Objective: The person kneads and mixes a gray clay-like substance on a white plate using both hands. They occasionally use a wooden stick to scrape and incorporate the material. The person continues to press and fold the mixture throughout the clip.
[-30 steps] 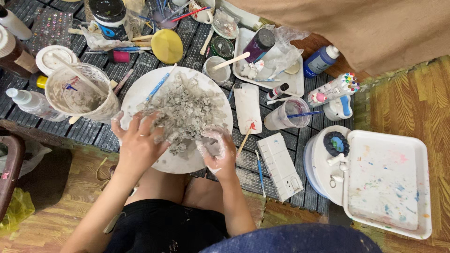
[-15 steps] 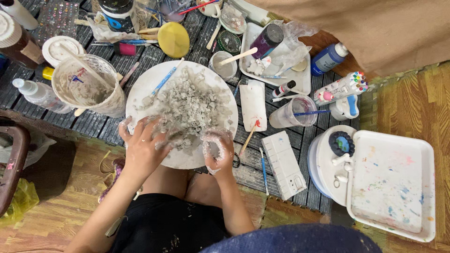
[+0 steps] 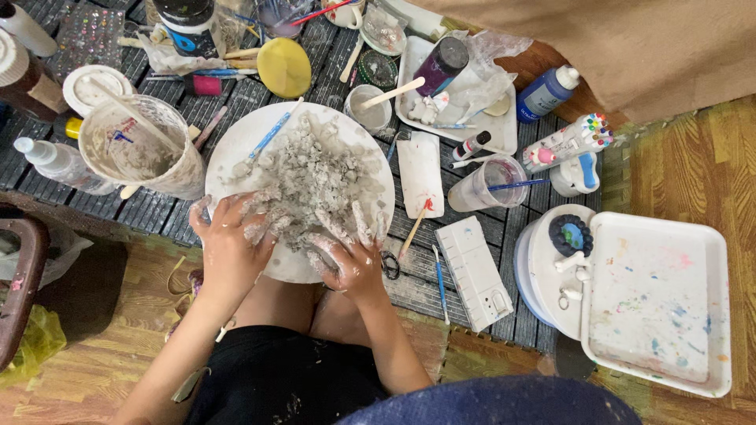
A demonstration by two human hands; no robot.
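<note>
A round white plate (image 3: 236, 145) lies on a low dark slatted table and bears a heap of wet grey pulp (image 3: 315, 177). My left hand (image 3: 232, 240) rests on the near left side of the heap, fingers spread and smeared with grey. Pressed into the near right side is my right hand (image 3: 350, 256), fingers spread and coated too. Both hands touch the pulp without lifting any. A blue-handled brush (image 3: 268, 138) lies across the plate's far left part.
A clear tub (image 3: 142, 149) with a stick stands left of the plate, next to a plastic bottle (image 3: 59, 161). Scissors (image 3: 390, 264), a white palette (image 3: 472, 271), a cup with a brush (image 3: 488, 185), a marker pack (image 3: 563, 142) and a paint-stained white tray (image 3: 657, 303) lie right.
Both hands came down flat onto the near edge of the heap; the right hand, earlier closed around a lump of pulp, is now spread. The view shifted slightly.
</note>
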